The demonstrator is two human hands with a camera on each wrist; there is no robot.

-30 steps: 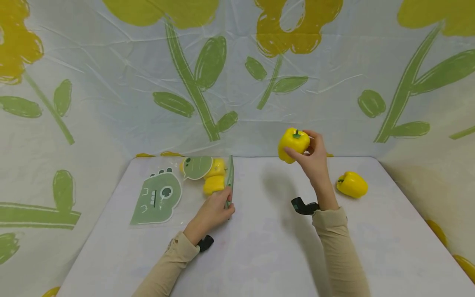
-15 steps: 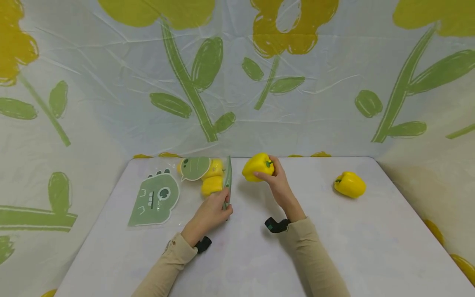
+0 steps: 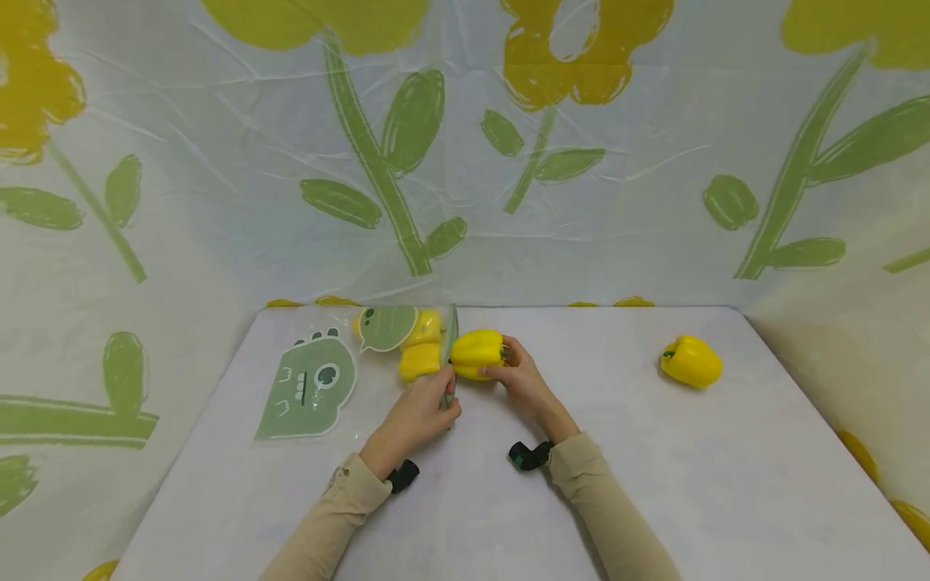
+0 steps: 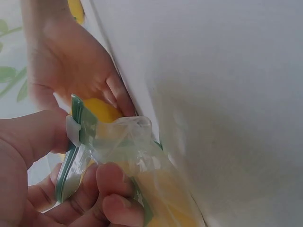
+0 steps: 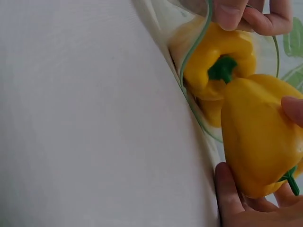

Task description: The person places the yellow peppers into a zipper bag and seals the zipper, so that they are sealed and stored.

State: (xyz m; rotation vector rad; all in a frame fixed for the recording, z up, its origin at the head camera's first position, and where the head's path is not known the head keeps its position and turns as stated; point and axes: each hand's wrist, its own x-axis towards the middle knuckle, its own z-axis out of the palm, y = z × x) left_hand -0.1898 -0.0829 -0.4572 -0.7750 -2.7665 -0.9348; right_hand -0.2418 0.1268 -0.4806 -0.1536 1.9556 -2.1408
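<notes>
Yellow pepper is held in the right hand at centre of the head view, low over the white table. Grip: fingers curled round the stem end, with thumb and fingertips seen wrapped on the fruit in the rt wrist view. Long axis lies roughly horizontal, blunt end pointing frame-left, stem end toward the palm.

Clear zip bag lies immediately left of that pepper, its mouth facing frame-right. The green zip edge is pinched and held up by the left hand; in the lt wrist view the strip is seen gripped between thumb and curled fingers. At least one more yellow pepper is already inside, stem visible through the opening.

Key relation: the held pepper's blunt end is at the bag mouth, approx. touching the rim; whether it has passed the rim cannot be told. Axis is in line w/ the opening. Rt hand is the nearer to the fruit, lt hand the nearer to the bag.

Noted also: a further pepper at frame-right, well apart; a dinosaur-print bag at frame-left.
</notes>
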